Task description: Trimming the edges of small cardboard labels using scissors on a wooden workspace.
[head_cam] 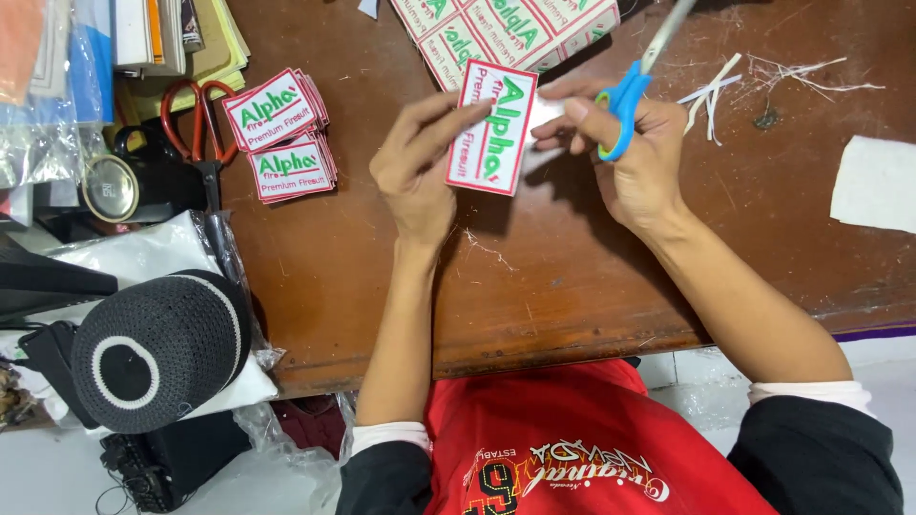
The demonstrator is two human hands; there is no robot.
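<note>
Right now we are pinching a rectangular embroidered patch (492, 129) between the closed fingertips of our left hand (412, 172) and right hand (634, 157). Our right fingers are also curling through the blue-handled scissors (630, 91), with stacked matching patches (281, 133) lying well left of our left fingers.

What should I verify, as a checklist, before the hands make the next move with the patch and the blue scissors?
1. Left hand pinches the cut patch by its edge: ok.
2. Right hand has fingers through the blue scissors handle: ok.
3. Scissor blades point away from both hands: ok.
4. Blades open or closed: cannot tell, tips leave the picture.
5. Patch border trimmed all round: cannot tell; the right edge is hidden by fingers.
6. Stacks of finished patches lie apart from the hands: ok.
</note>
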